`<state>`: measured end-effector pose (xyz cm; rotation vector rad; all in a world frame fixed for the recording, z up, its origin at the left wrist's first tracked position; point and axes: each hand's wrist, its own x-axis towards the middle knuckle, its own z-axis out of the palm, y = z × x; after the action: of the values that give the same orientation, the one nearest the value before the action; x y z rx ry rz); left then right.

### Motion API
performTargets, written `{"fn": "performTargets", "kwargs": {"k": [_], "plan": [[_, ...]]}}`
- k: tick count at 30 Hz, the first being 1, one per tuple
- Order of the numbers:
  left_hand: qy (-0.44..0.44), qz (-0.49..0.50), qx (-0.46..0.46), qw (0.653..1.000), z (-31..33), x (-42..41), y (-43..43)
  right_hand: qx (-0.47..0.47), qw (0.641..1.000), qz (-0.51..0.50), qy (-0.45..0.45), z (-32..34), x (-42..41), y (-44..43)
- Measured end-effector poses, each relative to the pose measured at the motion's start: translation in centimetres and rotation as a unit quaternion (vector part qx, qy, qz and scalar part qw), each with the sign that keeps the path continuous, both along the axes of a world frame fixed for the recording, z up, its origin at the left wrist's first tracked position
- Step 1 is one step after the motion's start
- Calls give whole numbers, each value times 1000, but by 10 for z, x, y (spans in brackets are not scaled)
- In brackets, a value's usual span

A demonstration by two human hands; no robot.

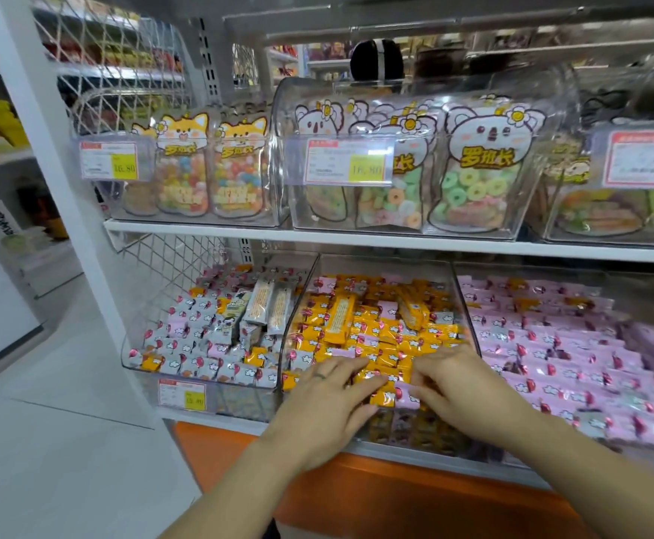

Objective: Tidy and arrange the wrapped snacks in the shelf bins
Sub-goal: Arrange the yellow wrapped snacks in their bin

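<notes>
Both hands in the middle bin [407, 437], at its front edge, close together w/ a small gap btwn them. Left hand [329, 398] lies flat, fingers straight, pressing on the yellow snacks [380, 332]. Right hand [455, 379] has fingers bent down onto the packets; can't tell if it pinches one. Yellow snacks fill the bin under & beyond both hands. A pink stray [407, 394] sits just btwn them, and longer yellow bars [340, 319] lie beyond the left hand. Packets prob light, soft, slippery foil that slides in heaps. Best pinched at the crimped ends, not squeezed mid-pack. Pink snacks [574, 367] lie right of the right hand.
</notes>
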<state>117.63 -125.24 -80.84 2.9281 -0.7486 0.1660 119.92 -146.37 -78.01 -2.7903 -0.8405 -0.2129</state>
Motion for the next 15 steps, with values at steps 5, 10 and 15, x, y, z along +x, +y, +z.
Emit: {"fn": "performTargets", "kwargs": {"k": [5, 10, 15], "plan": [[-3, 0, 7, 1000, -3, 4, 2, 65, 998, -14, 9, 5, -6, 1], [-13, 6, -22, 1000, -1, 7, -2, 240, 968, -49, -51, 27, -13, 0], [-19, 24, -150, 988, 11, 17, -18, 395, 916, -62, -47, 36, -26, -8]]}}
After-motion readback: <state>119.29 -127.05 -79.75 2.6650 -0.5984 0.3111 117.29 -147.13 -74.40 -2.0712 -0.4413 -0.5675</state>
